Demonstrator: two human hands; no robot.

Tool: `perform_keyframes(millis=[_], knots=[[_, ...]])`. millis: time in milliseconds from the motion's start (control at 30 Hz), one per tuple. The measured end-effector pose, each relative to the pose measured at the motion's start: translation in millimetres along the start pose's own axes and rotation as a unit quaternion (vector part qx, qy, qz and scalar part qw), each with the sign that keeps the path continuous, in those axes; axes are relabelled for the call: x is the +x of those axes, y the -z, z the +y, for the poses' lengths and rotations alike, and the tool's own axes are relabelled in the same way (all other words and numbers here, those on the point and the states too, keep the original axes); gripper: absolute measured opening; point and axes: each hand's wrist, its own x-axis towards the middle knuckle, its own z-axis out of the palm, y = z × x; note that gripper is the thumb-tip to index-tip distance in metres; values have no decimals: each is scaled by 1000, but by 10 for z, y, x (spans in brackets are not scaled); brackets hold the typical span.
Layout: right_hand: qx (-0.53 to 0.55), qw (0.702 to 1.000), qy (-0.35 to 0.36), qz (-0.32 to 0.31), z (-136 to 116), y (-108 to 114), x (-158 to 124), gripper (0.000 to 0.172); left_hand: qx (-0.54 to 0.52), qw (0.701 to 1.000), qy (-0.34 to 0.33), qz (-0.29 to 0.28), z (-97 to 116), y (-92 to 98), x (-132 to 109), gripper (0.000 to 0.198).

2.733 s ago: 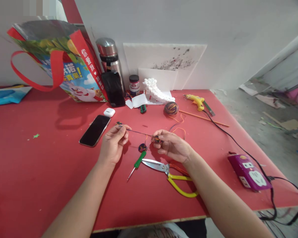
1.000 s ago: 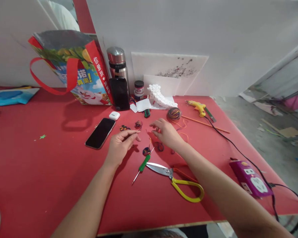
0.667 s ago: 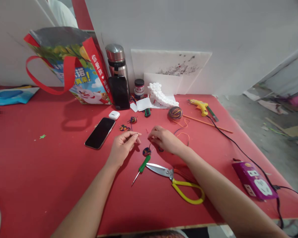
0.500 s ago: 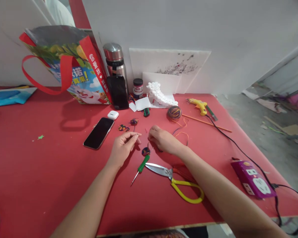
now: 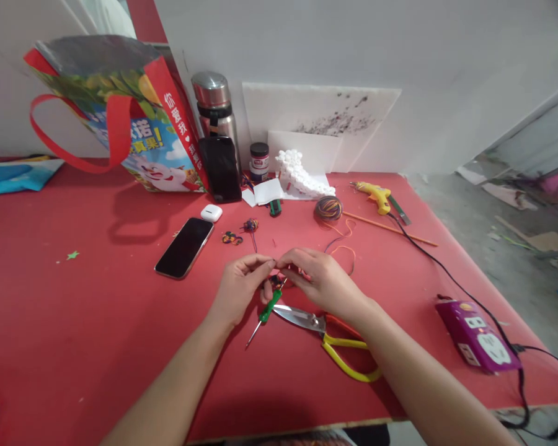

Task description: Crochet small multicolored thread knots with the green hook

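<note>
The left hand [image 5: 242,288] and right hand [image 5: 320,275] nearly touch, fingers [image 5: 263,271] pinched closed, their grip too small to tell. A partly hidden, dark multicoloured yarn piece [image 5: 276,281] shows at six o'clock, beside a green-handled metal tool [image 5: 270,306].

The 2 hands [image 5: 323,275] and 2 forearms [image 5: 177,378] are bare, with black clothing [image 5: 371,435] showing at the lap.

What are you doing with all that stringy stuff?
A person's left hand and right hand are close together, fingertips nearly meeting, at a small dark yarn piece. Whatever the fingertips pinch is too tiny to tell. The green-handled tool and scissors lie on the red table, nearer the person. A multicolored yarn ball sits farther back.
</note>
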Motion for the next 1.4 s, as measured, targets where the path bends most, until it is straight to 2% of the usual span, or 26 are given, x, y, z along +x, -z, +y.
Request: perform_keyframes(millis=[100,167,433,567,633,700,767,933,1133,1267,1400], knots=[[-7,997,33,74,-21,-54,-38,11,-16,1000,15,-17,3,-46,-24,30],[-15,994,34,101,-24,-95,-48,11,-24,999,18,-16,6,-57,-30,29],[-38,993,-1,112,15,-210,-57,11,-34,999,17,2,-4,-40,6,20],[-42,993,-8,111,79,-136,-73,18,-53,998,32,13,-30,-35,42,23],[-56,988,-17,141,121,-47,-82,19,-71,996,46,15,-40,-30,54,26],[-85,974,-36,207,158,45,-90,22,-89,994,62,13,-43,-22,62,30],[-81,969,-36,230,179,98,-97,26,-106,991,77,7,-38,-11,67,35],[33,992,37,118,151,-13,-112,11,-128,986,108,-19,-17,13,74,40],[-31,991,89,98,117,-107,-114,15,-117,984,120,-54,-10,17,59,40],[-60,992,85,73,108,-75,-120,16,-93,987,109,-70,-11,12,42,32],[-27,994,67,78,94,-70,-125,13,-57,992,77,-78,12,4,14,22]])
